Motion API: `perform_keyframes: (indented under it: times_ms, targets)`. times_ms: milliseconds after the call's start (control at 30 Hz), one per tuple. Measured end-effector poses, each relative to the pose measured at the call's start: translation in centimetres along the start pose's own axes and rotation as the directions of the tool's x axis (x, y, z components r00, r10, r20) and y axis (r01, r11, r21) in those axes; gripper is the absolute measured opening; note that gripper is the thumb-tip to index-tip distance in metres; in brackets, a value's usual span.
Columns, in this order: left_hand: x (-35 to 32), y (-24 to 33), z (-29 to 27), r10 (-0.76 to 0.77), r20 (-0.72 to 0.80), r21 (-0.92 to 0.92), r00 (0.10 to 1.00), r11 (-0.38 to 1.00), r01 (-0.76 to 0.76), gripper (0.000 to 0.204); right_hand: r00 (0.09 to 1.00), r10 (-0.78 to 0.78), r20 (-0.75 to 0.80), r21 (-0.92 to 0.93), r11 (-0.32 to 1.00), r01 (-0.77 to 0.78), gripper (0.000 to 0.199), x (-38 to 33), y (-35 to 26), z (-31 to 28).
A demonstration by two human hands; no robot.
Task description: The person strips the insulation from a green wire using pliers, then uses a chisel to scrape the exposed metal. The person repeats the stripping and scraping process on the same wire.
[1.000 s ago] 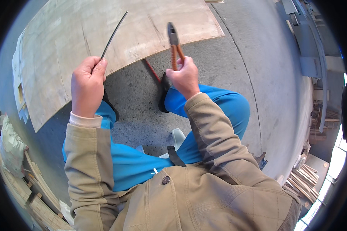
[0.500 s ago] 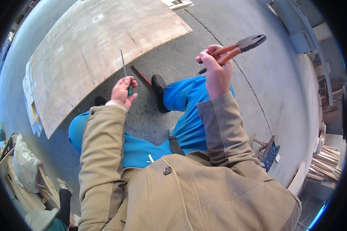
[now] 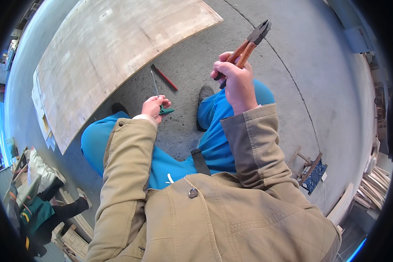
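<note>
Pliers point(image 3: 248, 48) tilted steeper now, right of the plywood board point(image 3: 113, 39): orange-handled, dark-headed, right hand point(image 3: 239, 85) gripping; left hand point(image 3: 153, 107) holds thin rod point(image 3: 155, 83).

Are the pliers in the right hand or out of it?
In it: the right hand wraps around the orange-handled pliers, whose dark head sticks out beyond it.

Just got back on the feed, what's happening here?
The person's right hand holds orange-handled pliers up over the concrete floor. The left hand holds a thin metal rod; a green piece shows at its fingers, though whether they are joined is unclear. A red-and-black bar lies on the floor near the wooden sheet.
</note>
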State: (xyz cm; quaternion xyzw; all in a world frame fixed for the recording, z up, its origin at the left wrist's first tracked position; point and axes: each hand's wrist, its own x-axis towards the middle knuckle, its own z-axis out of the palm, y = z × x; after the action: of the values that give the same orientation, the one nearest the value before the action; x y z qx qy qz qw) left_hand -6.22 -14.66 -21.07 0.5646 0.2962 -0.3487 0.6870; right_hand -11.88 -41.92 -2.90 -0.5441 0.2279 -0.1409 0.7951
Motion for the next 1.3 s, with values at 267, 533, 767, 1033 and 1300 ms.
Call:
perform_keyframes:
  times_ms: [267,533,767,1033,1300]
  targets:
    - [3.1,1.0,2.8,0.057,0.021,-0.108,0.998,0.993,-0.055,0.013,0.988,0.152,-0.006,-0.015,0.988,-0.152,0.021,1.0,-0.7,-0.4]
    - [4.0,0.8,4.2,0.049,0.02,-0.103,0.999,0.994,-0.047,0.013,0.977,0.214,-0.008,-0.029,0.976,-0.214,0.021,1.5,-0.3,-0.9]
    - [4.7,0.9,4.2,0.097,-0.006,-0.082,0.995,0.992,-0.097,0.014,0.969,0.247,0.01,-0.065,0.967,-0.246,0.022,1.5,-0.5,-0.8]
    - [5.2,1.1,4.6,0.123,0.009,-0.079,0.992,0.989,-0.122,0.015,0.961,0.274,0.028,-0.112,0.956,-0.269,0.021,1.6,-0.4,-0.7]
    - [3.7,1.7,6.1,0.091,0.041,-0.207,0.995,0.975,-0.081,0.021,0.953,0.296,0.059,-0.191,0.941,-0.281,0.021,2.0,-0.1,-0.3]
